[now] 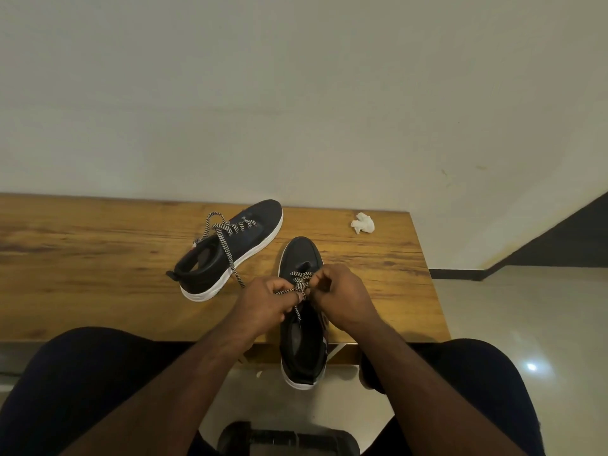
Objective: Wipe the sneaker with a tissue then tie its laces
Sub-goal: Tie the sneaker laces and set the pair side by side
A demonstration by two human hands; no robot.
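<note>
Wooden table (98, 258) against a plain wall: left hand (263, 302) and right hand (342, 296) pinch the laces (300, 284) of the near sneaker (301, 258) (heel overhanging the edge). Keep both strands taut while knotting; crumpled tissue (362, 222) lies aside.

A wooden table (98, 258) with a strong brown grain stands flush against a plain off-white wall (296, 93), which fills the view above the table. Right of the table lies a pale glossy tile floor (526, 307), showing one bright spot of reflected light (531, 366). A black skirting (457, 274) runs along the wall's foot beside the table, and a dark slanted band (566, 238) rises from it to the right.
</note>
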